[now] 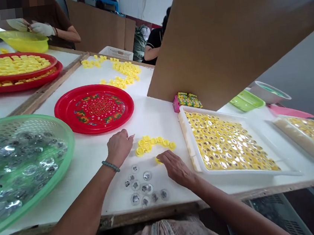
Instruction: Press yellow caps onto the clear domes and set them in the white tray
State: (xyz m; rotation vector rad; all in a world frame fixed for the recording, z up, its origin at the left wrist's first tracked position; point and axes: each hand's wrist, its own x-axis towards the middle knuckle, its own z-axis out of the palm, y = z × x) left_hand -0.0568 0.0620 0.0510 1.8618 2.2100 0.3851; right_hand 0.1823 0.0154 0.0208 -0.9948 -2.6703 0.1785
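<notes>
My left hand [120, 145], with a beaded bracelet at its wrist, hovers left of a small cluster of yellow plastic cups [147, 145]. Its fingers are curled in, and whatever they hold, if anything, is hidden. On the other side, my right hand [176, 167] has its fingertips closed on a yellow cup [158, 160] at the white tabletop, mostly covered by the fingers. Between my forearms lie several clear round domes [144, 188] with dark and silvery bits inside.
A red tray [96, 125] lies ahead. The green basket [69, 141] at left holds many clear domes. At right, a white tray [253, 174] holds rows of filled yellow pieces. Loose yellow cups [126, 74] lie farther back, by a brown board [208, 44]. A gloved co-worker [64, 26] sits far left.
</notes>
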